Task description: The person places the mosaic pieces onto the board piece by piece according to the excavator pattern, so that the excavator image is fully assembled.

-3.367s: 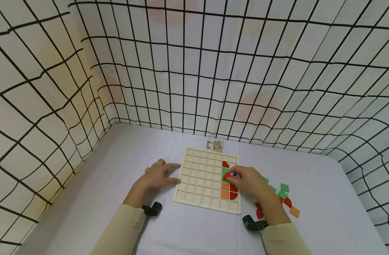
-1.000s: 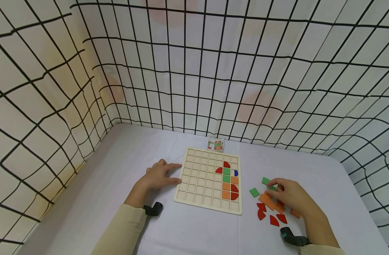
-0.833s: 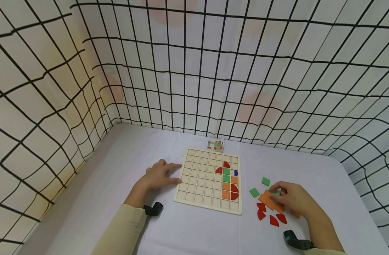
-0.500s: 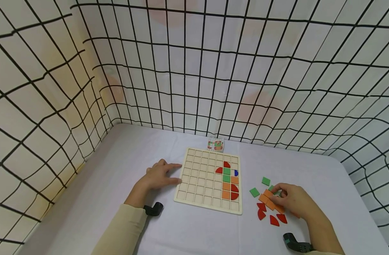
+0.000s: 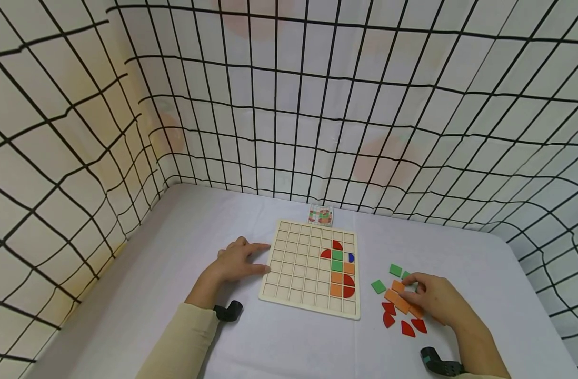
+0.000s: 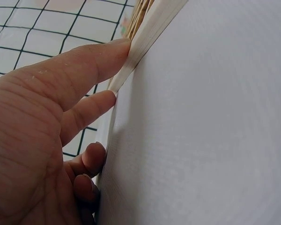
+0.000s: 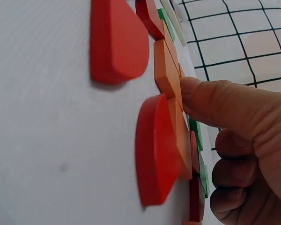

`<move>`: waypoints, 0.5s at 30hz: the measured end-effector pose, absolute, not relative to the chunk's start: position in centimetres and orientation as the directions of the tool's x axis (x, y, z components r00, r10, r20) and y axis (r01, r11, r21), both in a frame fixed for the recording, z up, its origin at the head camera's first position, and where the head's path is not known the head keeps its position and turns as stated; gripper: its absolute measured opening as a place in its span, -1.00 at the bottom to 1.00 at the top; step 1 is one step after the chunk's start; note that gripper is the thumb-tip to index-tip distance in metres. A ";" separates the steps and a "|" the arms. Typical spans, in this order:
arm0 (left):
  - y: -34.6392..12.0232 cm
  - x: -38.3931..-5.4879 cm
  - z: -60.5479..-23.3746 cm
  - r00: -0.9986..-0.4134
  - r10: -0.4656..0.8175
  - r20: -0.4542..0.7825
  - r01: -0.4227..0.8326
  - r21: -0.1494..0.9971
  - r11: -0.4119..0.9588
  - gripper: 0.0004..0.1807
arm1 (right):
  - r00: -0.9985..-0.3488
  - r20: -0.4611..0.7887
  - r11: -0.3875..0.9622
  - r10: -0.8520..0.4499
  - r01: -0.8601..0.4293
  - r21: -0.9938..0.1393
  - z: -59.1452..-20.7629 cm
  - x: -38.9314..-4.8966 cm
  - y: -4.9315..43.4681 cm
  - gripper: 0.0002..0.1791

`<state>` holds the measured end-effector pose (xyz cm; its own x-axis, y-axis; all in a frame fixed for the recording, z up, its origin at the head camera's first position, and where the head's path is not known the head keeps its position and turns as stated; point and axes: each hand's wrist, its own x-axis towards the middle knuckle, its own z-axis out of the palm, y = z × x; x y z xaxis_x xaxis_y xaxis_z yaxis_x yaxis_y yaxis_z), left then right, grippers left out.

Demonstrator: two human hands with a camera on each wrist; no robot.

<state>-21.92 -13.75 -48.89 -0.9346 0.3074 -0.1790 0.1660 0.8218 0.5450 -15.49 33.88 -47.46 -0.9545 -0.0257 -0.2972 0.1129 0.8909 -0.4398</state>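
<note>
Tiles [image 5: 402, 305] in orange, green and red lay loose between the right edge of the board [image 5: 308, 309] and that of the white-clothed counter [image 5: 294, 347]. Picking one out seemed the step in hand: the right hand [image 5: 433, 295] was among them, thumb touching an orange tile [image 7: 166, 70], though whether it pinched anything could not be told. The left hand [image 5: 233, 260], thumb and forefinger extended, touched the board's left edge. Next likely called for a clean lift without dragging neighbours. Squares looked smooth and flat, red pieces thick and curved; the pale, wood-like board had ridged cells, some filled toward its right edge.
</note>
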 end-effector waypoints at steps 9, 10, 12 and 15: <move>-13.8 -21.9 -49.0 -0.934 0.310 -0.177 0.169 0.545 0.821 -0.28 | -0.959 -0.278 0.886 -0.055 0.082 -0.457 -46.9 -15.8 33.2 -0.54; -13.8 -21.8 -49.0 -0.934 0.311 -0.176 0.170 0.546 0.820 -0.28 | -0.961 -0.272 0.888 -0.057 0.076 -0.454 -46.8 -15.8 33.1 -0.52; -13.8 -21.8 -48.9 -0.935 0.311 -0.173 0.170 0.549 0.818 -0.28 | -0.962 -0.269 0.891 -0.048 0.080 -0.446 -46.7 -16.0 32.7 -0.51; -13.8 -21.8 -48.8 -0.934 0.312 -0.173 0.170 0.551 0.817 -0.28 | -0.964 -0.265 0.896 -0.034 0.089 -0.435 -46.5 -16.3 32.0 -0.45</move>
